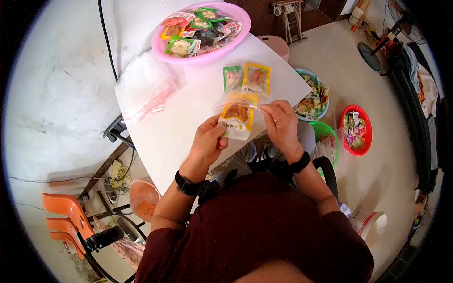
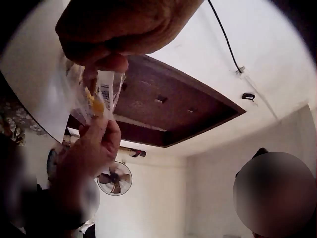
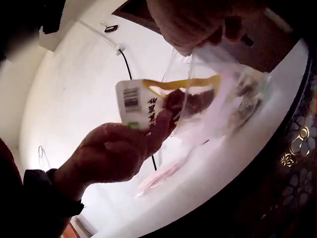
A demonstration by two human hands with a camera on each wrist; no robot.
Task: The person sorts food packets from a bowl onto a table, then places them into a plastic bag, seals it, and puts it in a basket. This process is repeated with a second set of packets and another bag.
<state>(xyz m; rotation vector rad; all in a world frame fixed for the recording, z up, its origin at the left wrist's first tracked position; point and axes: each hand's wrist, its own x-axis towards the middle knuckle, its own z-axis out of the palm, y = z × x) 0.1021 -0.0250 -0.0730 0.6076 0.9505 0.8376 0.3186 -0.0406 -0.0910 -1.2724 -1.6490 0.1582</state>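
Note:
My left hand (image 1: 207, 139) pinches the lower left part of a yellow-edged food packet (image 1: 237, 113) with brown contents. My right hand (image 1: 284, 123) pinches the edge of a clear plastic bag (image 1: 243, 100) whose mouth lies over the packet's upper part. In the right wrist view the packet (image 3: 141, 99) shows a barcode, its far end inside the clear bag (image 3: 208, 114). Just beyond, a green-edged packet (image 1: 232, 78) and another yellow-edged packet (image 1: 257, 79) lie side by side on the white table (image 1: 188, 122), seemingly in clear plastic.
A pink basin (image 1: 243, 35) of packets stands at the table's far edge. Flat clear bags (image 1: 146, 87) lie at the left. Beside the table on the right are a blue basin (image 1: 325, 111), a green basin (image 1: 336, 146) and a red basin (image 1: 368, 137). Orange chairs (image 1: 68, 207) stand lower left.

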